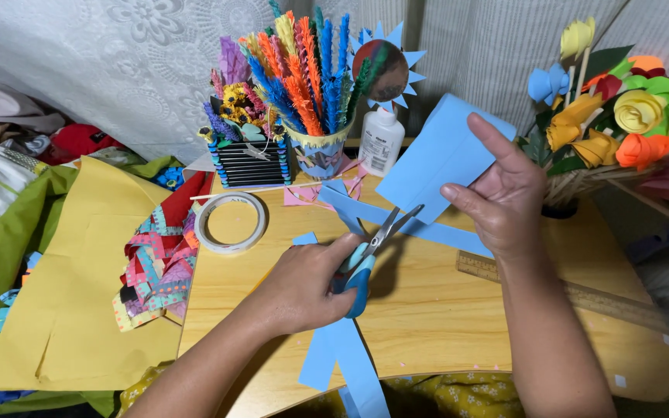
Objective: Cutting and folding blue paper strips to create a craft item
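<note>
Blue paper sheet up off the wooden table, pinched in right hand, thumb on front, index raised along the edge. Scissors w/ blue handles gripped in left hand, fingers thru the loops, blades parted and biting into sheet's lower corner. Long blue strip hanging off the cut, trailing across tabletop just behind the scissors. More cut blue strips lying at table's near edge, right below left hand, ends drooping over the rim. Small blue scrap on table just left of the blades.

Tape roll flat on table, left of scissors, apart from them. Wooden ruler along table's right side, partly under right forearm. White glue bottle upright at table's far edge, beside a cup of coloured paper stems. Striped box w/ small paper flowers left of that cup, touching or nearly so. Basket of paper roses off table's far right corner. Yellow paper sheet spread left of table, folded patterned paper strips lying across its edge.
</note>
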